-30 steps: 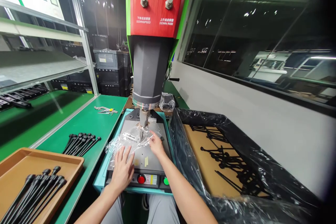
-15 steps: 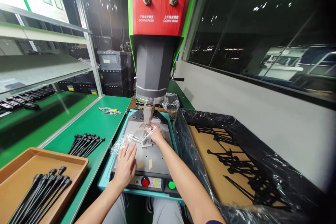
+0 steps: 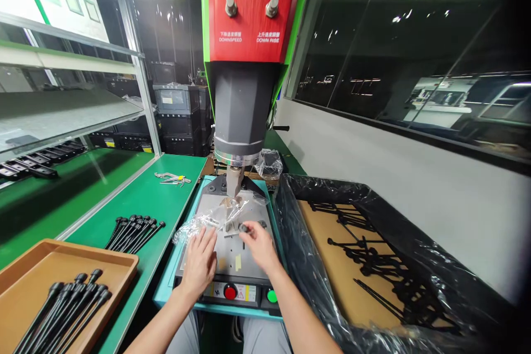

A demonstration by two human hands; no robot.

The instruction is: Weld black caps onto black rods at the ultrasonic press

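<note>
We are looking at a smooth green bench top (image 3: 168, 199) on the left, where a shallow orange-brown plastic tray (image 3: 112, 268) is lying near a bundle of thin black rods with knobbed heads (image 3: 136, 232), and silvery metal hand tools (image 3: 172, 178) are resting farther back. In the middle, we are seeing a flat grey metal machine plate (image 3: 254, 269) that is carrying crumpled clear plastic film (image 3: 207, 218), a small silvery metal block (image 3: 231, 228) and a pale yellow tape strip (image 3: 238, 263).
</note>
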